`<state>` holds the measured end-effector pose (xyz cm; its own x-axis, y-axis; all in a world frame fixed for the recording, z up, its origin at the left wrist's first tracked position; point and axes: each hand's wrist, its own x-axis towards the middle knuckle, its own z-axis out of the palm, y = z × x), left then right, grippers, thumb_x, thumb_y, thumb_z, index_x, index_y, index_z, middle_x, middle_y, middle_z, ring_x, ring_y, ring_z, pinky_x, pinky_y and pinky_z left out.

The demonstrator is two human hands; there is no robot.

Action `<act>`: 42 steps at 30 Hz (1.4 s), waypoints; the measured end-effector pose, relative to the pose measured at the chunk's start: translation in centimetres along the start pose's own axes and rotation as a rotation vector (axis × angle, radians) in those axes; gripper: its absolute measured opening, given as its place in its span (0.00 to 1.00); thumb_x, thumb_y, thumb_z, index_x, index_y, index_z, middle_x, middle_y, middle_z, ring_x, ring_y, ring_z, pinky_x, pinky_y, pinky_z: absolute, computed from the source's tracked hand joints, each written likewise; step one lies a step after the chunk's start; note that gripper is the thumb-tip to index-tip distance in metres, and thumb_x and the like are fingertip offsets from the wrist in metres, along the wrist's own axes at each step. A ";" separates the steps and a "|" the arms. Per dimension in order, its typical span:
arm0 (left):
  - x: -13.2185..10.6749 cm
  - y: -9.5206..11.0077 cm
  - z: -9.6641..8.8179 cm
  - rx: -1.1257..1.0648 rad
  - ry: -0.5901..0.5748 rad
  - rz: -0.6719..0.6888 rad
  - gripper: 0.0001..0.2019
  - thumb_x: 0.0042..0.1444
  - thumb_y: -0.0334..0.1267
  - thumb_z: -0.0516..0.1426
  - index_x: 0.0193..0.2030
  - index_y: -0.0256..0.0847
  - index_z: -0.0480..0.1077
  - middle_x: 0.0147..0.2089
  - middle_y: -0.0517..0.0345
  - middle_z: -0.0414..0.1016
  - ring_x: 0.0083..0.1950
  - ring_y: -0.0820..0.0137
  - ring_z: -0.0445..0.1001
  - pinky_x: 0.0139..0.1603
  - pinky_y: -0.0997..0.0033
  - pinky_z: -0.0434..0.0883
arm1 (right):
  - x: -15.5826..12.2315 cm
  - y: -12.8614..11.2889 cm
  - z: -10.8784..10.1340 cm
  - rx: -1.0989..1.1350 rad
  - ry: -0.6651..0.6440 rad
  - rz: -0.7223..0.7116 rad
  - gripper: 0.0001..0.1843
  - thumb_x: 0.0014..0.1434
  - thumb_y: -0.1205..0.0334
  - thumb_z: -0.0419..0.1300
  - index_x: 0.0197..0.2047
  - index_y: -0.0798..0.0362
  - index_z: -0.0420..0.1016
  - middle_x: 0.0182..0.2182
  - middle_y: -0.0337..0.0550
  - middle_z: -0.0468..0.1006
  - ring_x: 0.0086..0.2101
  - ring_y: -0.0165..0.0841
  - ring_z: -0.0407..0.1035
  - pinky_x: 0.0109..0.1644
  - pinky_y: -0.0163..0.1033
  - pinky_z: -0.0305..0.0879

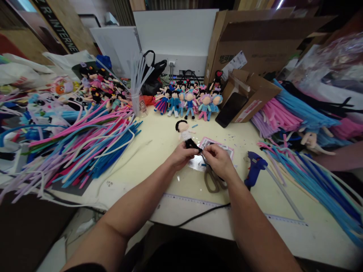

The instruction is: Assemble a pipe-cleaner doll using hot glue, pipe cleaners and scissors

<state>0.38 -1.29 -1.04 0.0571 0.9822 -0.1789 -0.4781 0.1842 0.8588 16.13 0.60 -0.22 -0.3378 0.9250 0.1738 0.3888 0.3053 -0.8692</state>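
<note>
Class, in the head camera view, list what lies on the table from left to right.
Heap of pipe cleaners → left hand holding a small doll → right hand → blue glue gun → blue pipe cleaners.

Black-haired, white-topped doll (pixel 185 135), blue glue gun (pixel 254 167), pale yellow table (pixel 159 139)

A pale yellow table (pixel 159 143) carries pipe cleaners (pixel 85 147), a row of dolls (pixel 188 102), scissors (pixel 214 181) and a blue glue gun (pixel 254 168).
</note>
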 end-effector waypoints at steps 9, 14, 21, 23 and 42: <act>-0.1 0.0 0.3 0.066 0.031 0.089 0.18 0.33 0.31 0.65 0.33 0.36 0.65 0.26 0.61 0.71 0.27 0.74 0.68 0.29 0.75 0.59 | 0.0 0.0 0.3 0.380 -0.091 0.298 0.13 0.47 0.52 0.60 0.24 0.54 0.66 0.19 0.32 0.62 0.21 0.25 0.53 0.26 0.34 0.48; 0.1 0.0 0.1 0.108 0.069 0.126 0.17 0.33 0.32 0.65 0.32 0.35 0.65 0.26 0.62 0.70 0.28 0.74 0.69 0.33 0.73 0.62 | 0.1 0.0 0.3 0.432 -0.082 0.354 0.14 0.46 0.52 0.61 0.24 0.55 0.68 0.18 0.33 0.63 0.21 0.25 0.54 0.26 0.34 0.48; 0.4 -0.4 -0.1 0.125 0.083 0.137 0.16 0.35 0.32 0.65 0.32 0.36 0.66 0.26 0.61 0.70 0.28 0.74 0.68 0.32 0.73 0.61 | 0.2 0.4 0.5 0.447 -0.073 0.354 0.13 0.44 0.53 0.63 0.25 0.54 0.68 0.18 0.32 0.62 0.21 0.24 0.53 0.26 0.34 0.48; 0.4 -0.4 -0.2 0.144 0.090 0.150 0.17 0.34 0.32 0.65 0.32 0.36 0.66 0.26 0.61 0.70 0.29 0.73 0.69 0.33 0.72 0.63 | 0.2 0.5 0.5 0.441 -0.068 0.354 0.13 0.44 0.53 0.63 0.25 0.54 0.68 0.17 0.31 0.62 0.20 0.24 0.53 0.25 0.34 0.48; 0.1 0.3 -0.6 0.346 0.008 0.148 0.18 0.33 0.36 0.67 0.32 0.34 0.67 0.30 0.58 0.71 0.33 0.70 0.69 0.36 0.70 0.65 | 0.4 0.8 0.2 0.700 -0.226 0.428 0.12 0.40 0.57 0.65 0.21 0.54 0.66 0.16 0.32 0.64 0.19 0.24 0.56 0.26 0.34 0.49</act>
<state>-0.28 -1.20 -1.11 0.0017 0.9991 -0.0433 -0.1566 0.0430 0.9867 16.08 1.18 -0.95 -0.4747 0.8386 -0.2671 -0.0723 -0.3396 -0.9378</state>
